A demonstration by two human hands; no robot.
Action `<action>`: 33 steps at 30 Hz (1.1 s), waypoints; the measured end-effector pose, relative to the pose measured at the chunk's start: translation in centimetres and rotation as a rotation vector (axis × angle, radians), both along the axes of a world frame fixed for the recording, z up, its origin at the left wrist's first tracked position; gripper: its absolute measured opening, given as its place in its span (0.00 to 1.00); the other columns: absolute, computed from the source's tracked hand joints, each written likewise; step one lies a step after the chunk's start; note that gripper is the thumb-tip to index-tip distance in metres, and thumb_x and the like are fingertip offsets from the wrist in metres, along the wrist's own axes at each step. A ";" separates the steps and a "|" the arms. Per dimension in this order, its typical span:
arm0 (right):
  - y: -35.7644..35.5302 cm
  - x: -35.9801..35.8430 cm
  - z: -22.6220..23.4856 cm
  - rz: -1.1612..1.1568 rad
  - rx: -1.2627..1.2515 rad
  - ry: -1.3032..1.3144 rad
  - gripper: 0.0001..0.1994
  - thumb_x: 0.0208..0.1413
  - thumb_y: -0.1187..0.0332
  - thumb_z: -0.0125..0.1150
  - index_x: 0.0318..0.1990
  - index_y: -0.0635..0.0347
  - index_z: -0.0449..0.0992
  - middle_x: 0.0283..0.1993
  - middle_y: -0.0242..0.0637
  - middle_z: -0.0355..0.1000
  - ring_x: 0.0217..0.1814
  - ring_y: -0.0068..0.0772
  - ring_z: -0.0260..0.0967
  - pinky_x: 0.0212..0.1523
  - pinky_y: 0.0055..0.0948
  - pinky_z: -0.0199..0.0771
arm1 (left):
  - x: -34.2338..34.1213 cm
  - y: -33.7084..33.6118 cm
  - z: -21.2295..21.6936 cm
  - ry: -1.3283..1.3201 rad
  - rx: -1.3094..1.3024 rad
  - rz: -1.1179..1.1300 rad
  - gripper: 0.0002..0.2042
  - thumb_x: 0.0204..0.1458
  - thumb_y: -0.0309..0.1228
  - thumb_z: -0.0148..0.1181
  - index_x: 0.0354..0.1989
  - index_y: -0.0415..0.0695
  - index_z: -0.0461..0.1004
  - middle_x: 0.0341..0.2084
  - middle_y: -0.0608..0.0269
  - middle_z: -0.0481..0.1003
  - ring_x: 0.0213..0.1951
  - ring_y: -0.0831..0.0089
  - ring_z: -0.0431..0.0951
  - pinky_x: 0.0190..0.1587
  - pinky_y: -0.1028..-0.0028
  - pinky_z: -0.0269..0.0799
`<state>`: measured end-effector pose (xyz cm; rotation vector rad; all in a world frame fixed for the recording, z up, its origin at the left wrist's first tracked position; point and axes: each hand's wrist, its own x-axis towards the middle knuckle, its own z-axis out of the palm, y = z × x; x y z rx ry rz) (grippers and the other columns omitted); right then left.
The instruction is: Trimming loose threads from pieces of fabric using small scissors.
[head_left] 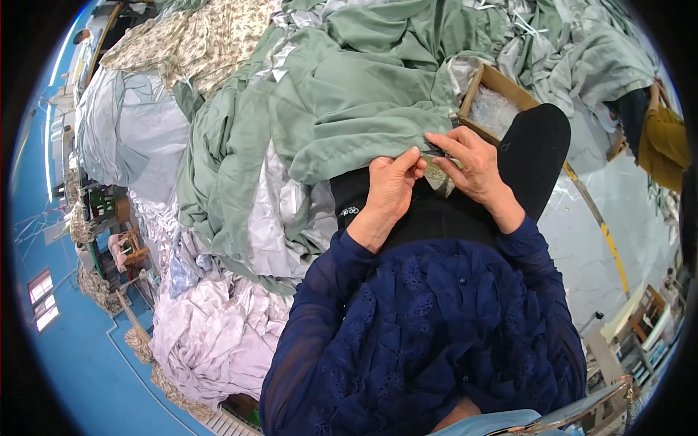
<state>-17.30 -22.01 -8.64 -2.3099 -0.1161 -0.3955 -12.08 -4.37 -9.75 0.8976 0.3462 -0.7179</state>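
A large sage-green cloth (356, 109) lies in folds across my lap, its hemmed edge toward me. My left hand (389, 189) pinches that edge between thumb and fingertips. Close by on the right, my right hand (471, 166) is bent over the same edge, its thumb and fingers closed toward each other. Something small and dark shows at its fingertips, too little of it to name. Under the hands are my black trousers (429, 218).
An open cardboard box (469, 98) with whitish, tangled scraps stands beside my right knee. Heaps of pale grey cloth (131, 127), floral cloth (193, 40) and pinkish-white cloth (218, 330) lie to the left. Far right, a person in a mustard top (663, 138) is partly in view.
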 end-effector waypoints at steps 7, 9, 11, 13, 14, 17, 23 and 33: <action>0.0 -0.1 -0.2 -0.015 0.031 -0.033 0.18 0.49 0.70 0.67 0.51 0.53 0.79 0.33 0.37 0.70 0.30 0.35 0.70 0.29 0.29 0.70 | 0.1 -0.1 0.0 0.019 -0.014 -0.009 0.04 0.56 0.24 0.61 0.38 0.39 0.75 0.30 0.64 0.77 0.29 0.76 0.77 0.29 0.79 0.72; 0.0 -0.2 -0.3 -0.017 0.038 -0.041 0.18 0.49 0.70 0.67 0.50 0.53 0.79 0.33 0.37 0.70 0.30 0.35 0.70 0.29 0.29 0.69 | 0.1 -0.1 -0.2 0.020 -0.019 -0.010 0.04 0.56 0.23 0.61 0.37 0.40 0.75 0.30 0.64 0.77 0.29 0.76 0.77 0.29 0.79 0.72; 0.0 -0.2 -0.2 -0.017 0.046 -0.036 0.18 0.49 0.71 0.67 0.50 0.53 0.79 0.33 0.37 0.70 0.30 0.35 0.70 0.29 0.29 0.69 | 0.1 -0.1 -0.2 0.022 -0.023 -0.009 0.04 0.55 0.23 0.61 0.37 0.40 0.75 0.30 0.64 0.77 0.29 0.76 0.77 0.29 0.79 0.72; 0.0 -0.2 -0.1 -0.023 0.054 -0.043 0.18 0.49 0.72 0.68 0.50 0.54 0.79 0.33 0.37 0.70 0.30 0.35 0.70 0.29 0.29 0.69 | 0.1 -0.2 -0.2 0.017 -0.029 -0.005 0.03 0.55 0.23 0.61 0.37 0.40 0.75 0.30 0.64 0.77 0.29 0.76 0.77 0.29 0.79 0.72; 0.0 -0.2 -0.1 -0.029 0.061 -0.049 0.19 0.48 0.72 0.68 0.50 0.54 0.79 0.33 0.37 0.70 0.30 0.35 0.70 0.29 0.29 0.69 | 0.1 -0.1 -0.2 0.017 -0.029 -0.005 0.03 0.55 0.23 0.61 0.37 0.40 0.75 0.30 0.64 0.77 0.29 0.76 0.77 0.29 0.79 0.72; 0.1 -0.3 -0.2 -0.035 0.061 -0.059 0.19 0.47 0.73 0.68 0.49 0.54 0.79 0.33 0.37 0.70 0.30 0.35 0.70 0.28 0.29 0.69 | 0.1 -0.2 -0.1 0.022 -0.016 -0.010 0.03 0.55 0.23 0.61 0.36 0.39 0.75 0.30 0.64 0.77 0.28 0.76 0.77 0.29 0.79 0.72; 0.1 -0.2 -0.4 -0.039 0.058 -0.064 0.19 0.47 0.74 0.68 0.49 0.54 0.79 0.33 0.37 0.70 0.29 0.34 0.69 0.27 0.29 0.69 | 0.0 -0.3 0.1 0.017 -0.018 -0.006 0.03 0.55 0.24 0.62 0.35 0.39 0.75 0.28 0.63 0.77 0.28 0.75 0.77 0.29 0.79 0.72; 0.5 -0.3 -0.7 -0.056 0.075 -0.050 0.17 0.48 0.70 0.68 0.48 0.52 0.79 0.32 0.35 0.70 0.30 0.35 0.71 0.29 0.30 0.71 | -0.1 -0.4 0.1 0.027 -0.014 -0.018 0.03 0.56 0.24 0.61 0.35 0.39 0.75 0.28 0.63 0.77 0.28 0.75 0.77 0.30 0.78 0.72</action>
